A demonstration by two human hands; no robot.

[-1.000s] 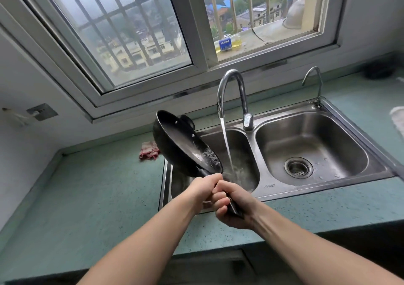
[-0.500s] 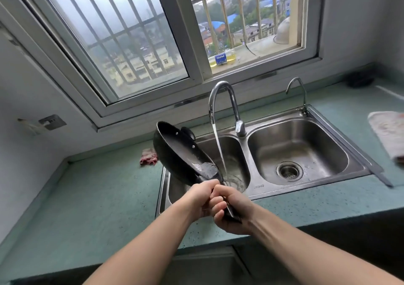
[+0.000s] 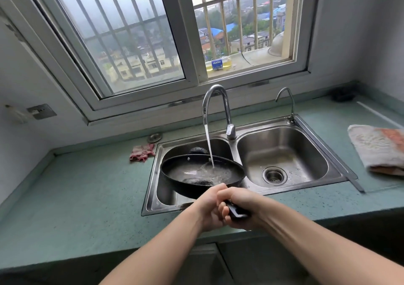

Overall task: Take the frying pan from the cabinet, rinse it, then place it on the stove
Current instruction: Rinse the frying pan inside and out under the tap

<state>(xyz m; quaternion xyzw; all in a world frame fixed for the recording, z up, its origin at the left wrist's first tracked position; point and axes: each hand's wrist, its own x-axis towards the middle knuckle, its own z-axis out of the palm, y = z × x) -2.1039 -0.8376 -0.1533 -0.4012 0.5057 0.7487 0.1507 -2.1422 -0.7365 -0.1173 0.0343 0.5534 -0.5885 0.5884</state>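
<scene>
A black frying pan [image 3: 185,171] is held nearly level over the left basin of the steel double sink [image 3: 153,175]. Water runs from the tall faucet [image 3: 215,101] into the pan and pools inside it. My left hand [image 3: 207,210] and my right hand [image 3: 242,206] both grip the pan's dark handle [image 3: 235,212] at the sink's front edge, left hand closer to the pan. The stove is not in view.
A red rag [image 3: 142,152] and a metal plug [image 3: 154,137] lie on the green counter left of the sink. A folded towel [image 3: 378,149] lies at the right. A small second tap [image 3: 287,101] stands behind the right basin. A window is behind the sink.
The pan was tilted steeply up to the left beside the stream. It has swung down to nearly level under the running water, which now fills it.
</scene>
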